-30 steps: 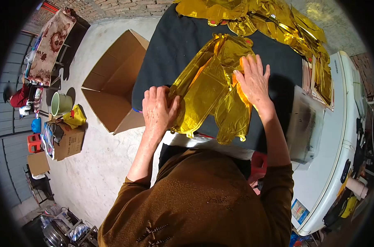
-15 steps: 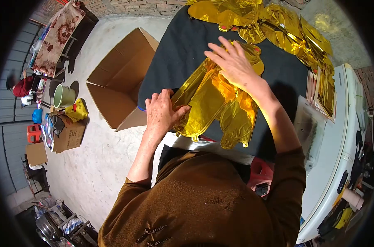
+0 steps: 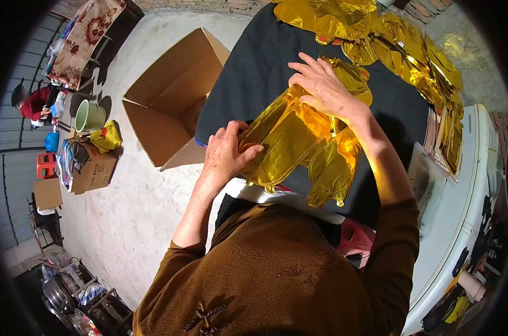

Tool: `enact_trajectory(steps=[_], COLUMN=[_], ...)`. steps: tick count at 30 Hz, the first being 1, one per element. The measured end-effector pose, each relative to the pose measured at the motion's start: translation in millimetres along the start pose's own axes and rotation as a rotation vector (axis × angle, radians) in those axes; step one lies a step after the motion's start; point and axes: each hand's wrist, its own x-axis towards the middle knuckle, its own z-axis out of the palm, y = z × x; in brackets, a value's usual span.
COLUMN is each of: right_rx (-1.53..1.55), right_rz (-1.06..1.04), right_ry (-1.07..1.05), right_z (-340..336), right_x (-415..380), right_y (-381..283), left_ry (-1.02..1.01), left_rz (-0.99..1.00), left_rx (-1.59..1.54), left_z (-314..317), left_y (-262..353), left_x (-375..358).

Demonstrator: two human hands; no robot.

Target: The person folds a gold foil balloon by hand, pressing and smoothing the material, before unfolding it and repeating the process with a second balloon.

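A shiny gold foil sheet (image 3: pixel 287 143) with rounded lobes and small tabs lies on the dark cloth (image 3: pixel 248 73) of the table. At its left edge is my left hand (image 3: pixel 228 151), the thumb over the foil and the fingers curled round the edge; it grips the foil. My right hand (image 3: pixel 324 89) rests over the upper part of the foil with its fingers spread, palm down. More crumpled gold foil pieces (image 3: pixel 399 47) lie along the far and right edges of the table.
An open cardboard box (image 3: pixel 170 89) stands left of the table. Further left are a green bucket (image 3: pixel 90 116), a smaller carton (image 3: pixel 94 173) and a seated person (image 3: pixel 34 106). A white appliance (image 3: pixel 461 185) stands at the right, a red stool (image 3: pixel 356 238) under the table.
The view has shifted slightly, so the table and foil appear a little further right. Both hands stay on the foil in much the same places. The person at the far left has moved their arms.
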Motion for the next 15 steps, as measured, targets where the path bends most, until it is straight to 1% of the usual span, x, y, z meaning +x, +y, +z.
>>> enact_trajectory(steps=[2,5,8,11,14,15], right_rx=[-0.007,0.006,0.021,-0.007,-0.021,-0.043], right_rz=[-0.003,-0.001,0.013,0.083,-0.023,-0.053], right_ry=[0.011,0.018,-0.003,-0.099,0.039,0.025], right_z=[2.6,5.1,1.0,-6.6,1.4,-0.1], right_x=[1.2,2.8,5.0,9.6,6.9,7.1], right_y=[5.9,12.5,10.9,6.1,10.8,10.2], left_ry=[-0.016,0.010,-0.001,0.023,0.036,0.037], left_rz=[-0.002,0.044,0.033,-0.033,0.001,0.012], left_rx=[0.015,0.064,0.041,-0.053,-0.022,-0.016], left_z=[-1.1,-0.2,2.5,5.3,7.4,8.7], left_y=[-0.3,-1.4,-6.3,-8.3,-12.1,-13.7], left_x=[1.6,2.2,5.2,5.6,5.1,4.9])
